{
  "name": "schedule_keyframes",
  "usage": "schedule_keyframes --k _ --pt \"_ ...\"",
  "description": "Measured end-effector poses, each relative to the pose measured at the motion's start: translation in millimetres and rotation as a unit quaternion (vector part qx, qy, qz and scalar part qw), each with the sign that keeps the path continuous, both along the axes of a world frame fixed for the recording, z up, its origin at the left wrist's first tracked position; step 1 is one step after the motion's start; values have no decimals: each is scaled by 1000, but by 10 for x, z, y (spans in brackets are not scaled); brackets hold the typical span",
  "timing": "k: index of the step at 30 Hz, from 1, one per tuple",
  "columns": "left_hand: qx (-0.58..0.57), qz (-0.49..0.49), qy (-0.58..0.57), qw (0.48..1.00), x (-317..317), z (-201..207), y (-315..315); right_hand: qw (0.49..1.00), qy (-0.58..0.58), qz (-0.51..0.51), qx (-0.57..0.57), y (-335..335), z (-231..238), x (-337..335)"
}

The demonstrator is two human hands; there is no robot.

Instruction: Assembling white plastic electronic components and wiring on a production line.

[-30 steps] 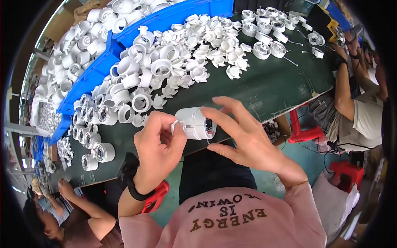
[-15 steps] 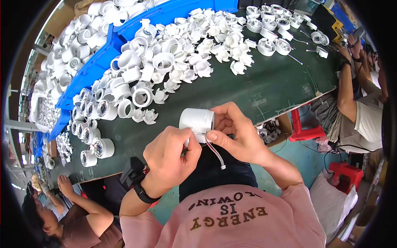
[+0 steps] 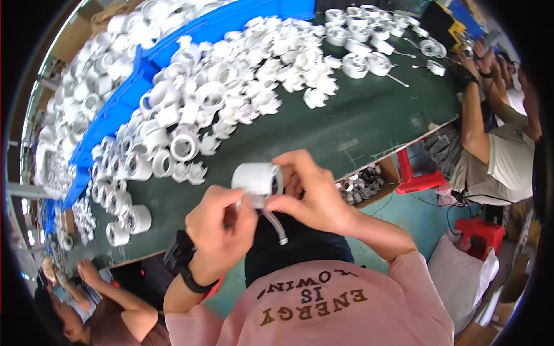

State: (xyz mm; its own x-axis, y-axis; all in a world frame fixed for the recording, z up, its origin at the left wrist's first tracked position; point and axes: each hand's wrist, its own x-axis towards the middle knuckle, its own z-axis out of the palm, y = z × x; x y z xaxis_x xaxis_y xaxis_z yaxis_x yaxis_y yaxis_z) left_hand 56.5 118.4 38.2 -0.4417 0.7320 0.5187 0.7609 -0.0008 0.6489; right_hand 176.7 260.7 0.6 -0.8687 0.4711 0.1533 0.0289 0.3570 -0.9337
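A white cylindrical housing (image 3: 251, 177) lies sideways between my hands, above the table's near edge. My right hand (image 3: 314, 199) is curled around its dark right end, fingers behind and thumb at the lower rim. My left hand (image 3: 222, 222) is closed in a pinch at the housing's lower left side; its fingertips partly hide what they grip there. From the lower right of the housing a short cable (image 3: 276, 226) with a small light connector hangs down, blurred. The inside of the housing's right end is mostly hidden by my right hand.
White rings and petal-shaped parts (image 3: 277, 69) lie piled along the blue bins (image 3: 231, 22). Several assembled cylinders (image 3: 138, 219) stand at the left; round units with leads (image 3: 379, 63) sit at the far right. A parts box (image 3: 363, 185) is below the edge. Co-workers sit on both sides.
The view has shifted a little. Both hands and the housing now appear lower and farther left. The cable has swung and blurred; both hands stay on the housing.
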Motion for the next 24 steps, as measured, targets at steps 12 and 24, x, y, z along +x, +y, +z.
schedule_keyframes --k 12,24 --pt "-54 332 -269 902 -1174 -272 -1855 879 -74 -227 413 1872 -11 273" --pt "-113 434 -154 881 -2136 -801 -2886 857 -79 -290 419 2235 -249 74"
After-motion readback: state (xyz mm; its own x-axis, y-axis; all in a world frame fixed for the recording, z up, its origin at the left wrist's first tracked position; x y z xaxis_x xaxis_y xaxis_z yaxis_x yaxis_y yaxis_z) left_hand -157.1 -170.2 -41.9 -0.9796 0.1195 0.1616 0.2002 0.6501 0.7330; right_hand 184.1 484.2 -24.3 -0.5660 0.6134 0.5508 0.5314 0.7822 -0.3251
